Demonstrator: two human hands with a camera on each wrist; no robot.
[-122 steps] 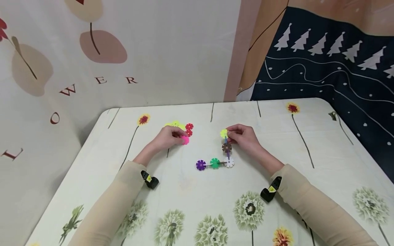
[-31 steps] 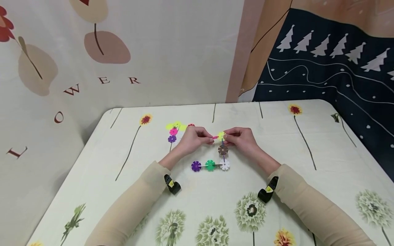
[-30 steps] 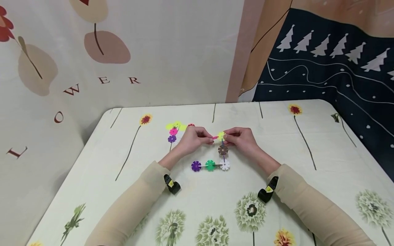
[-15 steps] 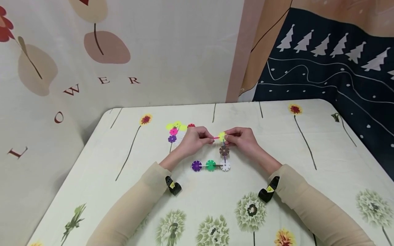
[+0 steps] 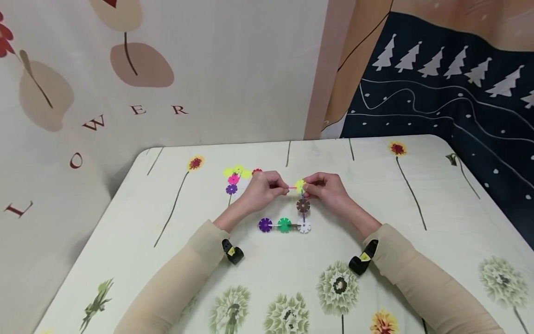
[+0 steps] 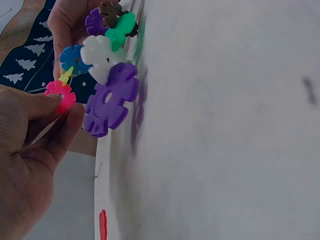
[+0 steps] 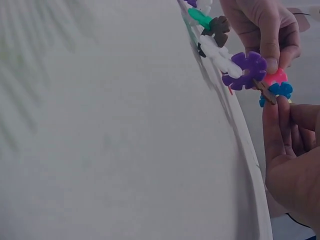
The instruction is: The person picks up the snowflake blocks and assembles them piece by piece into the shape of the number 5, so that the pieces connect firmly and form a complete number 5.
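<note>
My left hand point(image 5: 262, 190) pinches a pink notched snowflake disc point(image 6: 61, 95) between thumb and fingertips. The disc is edge-on in the head view and meets the left edge of a yellow disc point(image 5: 299, 186); how deep it sits in the slot I cannot tell. My right hand point(image 5: 327, 188) pinches that yellow disc from the right. Below it runs an L-shaped chain of linked discs: a blue disc point(image 6: 74, 59), a brown disc point(image 5: 303, 205), a white corner disc point(image 5: 304, 226), a green disc point(image 5: 284, 225) and a purple disc point(image 5: 264, 225) at the left end.
Behind my left hand lie loose discs: yellow discs point(image 5: 238, 170), a pink disc point(image 5: 233, 179), a purple disc point(image 5: 231, 189) and a red disc point(image 5: 257, 171), partly covered by the hand. A flower-print cloth point(image 5: 250, 260) covers the table; a curtain point(image 5: 233, 69) hangs behind its far edge.
Since the oldest frame my left hand has carried the pink disc rightward from the loose discs to the yellow disc. Over the last second both hands stay nearly still, the pink disc levelling slightly.
</note>
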